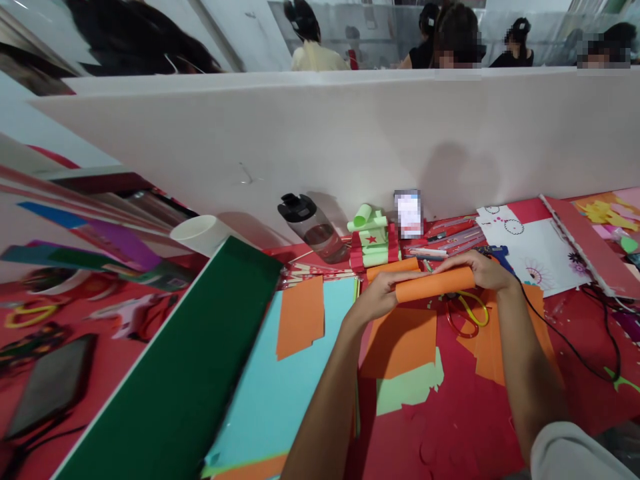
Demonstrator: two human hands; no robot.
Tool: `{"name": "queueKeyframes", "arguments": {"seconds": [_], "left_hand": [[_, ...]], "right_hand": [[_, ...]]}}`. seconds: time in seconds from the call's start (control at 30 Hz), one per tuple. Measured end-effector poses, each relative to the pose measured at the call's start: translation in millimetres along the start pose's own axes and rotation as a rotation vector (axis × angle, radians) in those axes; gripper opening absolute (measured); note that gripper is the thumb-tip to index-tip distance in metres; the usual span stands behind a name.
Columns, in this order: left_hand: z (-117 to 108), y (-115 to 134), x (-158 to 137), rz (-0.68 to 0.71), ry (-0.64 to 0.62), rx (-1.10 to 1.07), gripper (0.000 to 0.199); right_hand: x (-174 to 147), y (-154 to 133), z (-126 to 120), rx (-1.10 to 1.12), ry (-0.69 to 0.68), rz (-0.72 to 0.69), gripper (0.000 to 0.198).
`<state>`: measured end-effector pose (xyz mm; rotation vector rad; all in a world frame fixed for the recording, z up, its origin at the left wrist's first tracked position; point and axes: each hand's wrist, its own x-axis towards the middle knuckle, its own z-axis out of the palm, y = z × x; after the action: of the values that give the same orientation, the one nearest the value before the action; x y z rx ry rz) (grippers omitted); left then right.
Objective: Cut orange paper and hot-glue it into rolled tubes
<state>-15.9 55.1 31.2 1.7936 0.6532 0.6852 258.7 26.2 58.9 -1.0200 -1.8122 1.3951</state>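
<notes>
Between my two hands is a rolled tube of orange paper [435, 285], raised a little over the table. My left hand [381, 293] grips its left end, fingers along the top. At the other end, my right hand [483, 270] is closed on the roll. Below lie a flat orange sheet [403, 343] and a torn pale green sheet [410, 388]. Scissors with yellow and red handles [473, 310] rest under my right hand. More orange sheets [537, 333] lie beneath my right forearm. Just beyond the roll stands a small green paper model with a red star [373, 241].
A bottle with a black lid [315, 230] and a phone [409, 215] stand near the white partition [325, 140]. A dark green board [175, 373] slants across the left, beside light blue sheets [280, 393]. A black cable [565, 347] runs at right. Several people sit beyond the partition.
</notes>
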Motion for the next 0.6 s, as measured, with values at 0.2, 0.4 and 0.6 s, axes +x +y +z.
{"name": "queueKeyframes", "arguments": {"seconds": [0.2,0.4,0.6], "left_hand": [[-6,-1,0,-0.098,0.170,-0.110,0.032],[-9,-10,3,-0.289,0.222,-0.301,0.037],[-13,-19,5,-0.374,0.464,-0.273,0.031]], "right_hand": [[1,14,-5,0.132,0.288,0.140,0.026],[8,28,-8,0.173,0.471,0.265,0.027],[9,27,-6,0.218,0.471,0.264,0.033]]}}
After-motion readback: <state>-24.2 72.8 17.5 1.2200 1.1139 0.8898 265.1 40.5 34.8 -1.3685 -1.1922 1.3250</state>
